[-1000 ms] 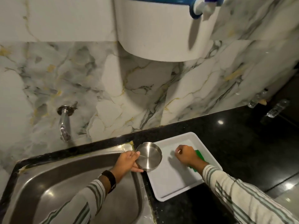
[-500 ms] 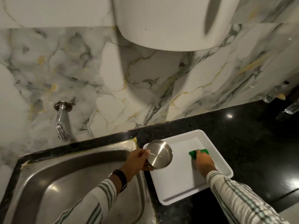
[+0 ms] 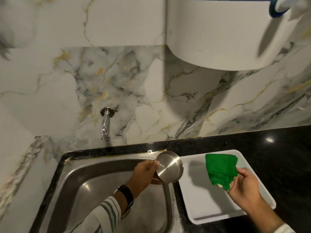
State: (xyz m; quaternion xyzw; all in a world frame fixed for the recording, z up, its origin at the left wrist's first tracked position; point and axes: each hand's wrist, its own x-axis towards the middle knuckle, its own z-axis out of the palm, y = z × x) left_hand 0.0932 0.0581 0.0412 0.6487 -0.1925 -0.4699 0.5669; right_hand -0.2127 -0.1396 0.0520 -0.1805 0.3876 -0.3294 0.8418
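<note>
My left hand (image 3: pixel 145 174) grips a small round steel bowl (image 3: pixel 170 167) by its rim, tilted with its underside toward me, over the right edge of the sink (image 3: pixel 84 190). My right hand (image 3: pixel 244 187) pinches a folded green cloth (image 3: pixel 221 169) by its lower corner and holds it up above the white tray (image 3: pixel 210 207). The cloth hangs clear of the tray. Bowl and cloth are apart.
The steel sink is set in a black granite counter (image 3: pixel 277 148). A chrome tap (image 3: pixel 105 125) juts from the marble wall above the sink's back edge. A white appliance with a blue trim (image 3: pixel 218 39) hangs on the wall above the tray.
My right hand has lifted the green cloth off the tray and now holds it up. The left hand has turned the bowl so its underside faces me. The view has shifted left.
</note>
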